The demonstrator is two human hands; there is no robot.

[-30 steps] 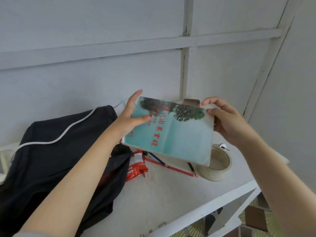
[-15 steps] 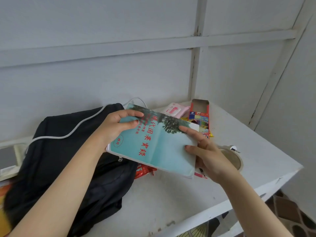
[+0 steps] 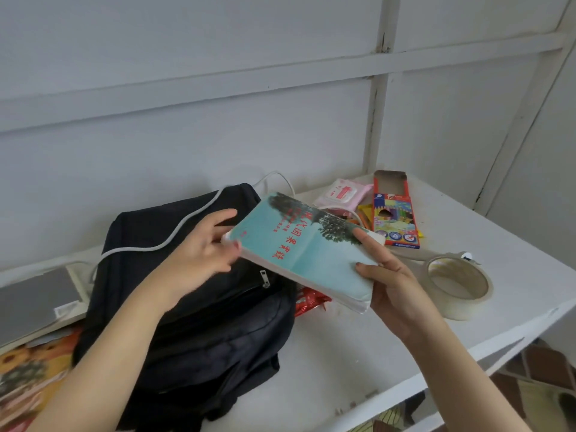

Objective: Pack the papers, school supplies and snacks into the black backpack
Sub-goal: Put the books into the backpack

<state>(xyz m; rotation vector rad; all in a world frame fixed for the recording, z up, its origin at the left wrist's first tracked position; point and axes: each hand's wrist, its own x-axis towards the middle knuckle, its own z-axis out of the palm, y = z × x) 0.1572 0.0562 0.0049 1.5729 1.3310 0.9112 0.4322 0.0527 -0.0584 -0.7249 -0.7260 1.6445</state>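
Observation:
A teal book (image 3: 299,244) with red characters and a tree picture hangs tilted over the top of the black backpack (image 3: 193,322), which lies on the white table (image 3: 327,353). My right hand (image 3: 392,288) grips the book's lower right end, thumb on the cover. My left hand (image 3: 199,254) is at the book's upper left corner with fingers spread and only the thumb touching it. A zip pull on the backpack shows just below the book.
Behind the book lie a coloured pencil box (image 3: 394,216), a pink wipes pack (image 3: 341,193) and a yellow packet (image 3: 364,212). A tape roll (image 3: 458,285) sits right, a red snack packet (image 3: 308,302) beside the backpack. A white cable (image 3: 174,235) crosses the backpack. Books (image 3: 34,294) lie left.
The book has come down and left over the backpack. My left hand has loosened from a grip to spread fingers. My right hand has shifted to the book's lower right end.

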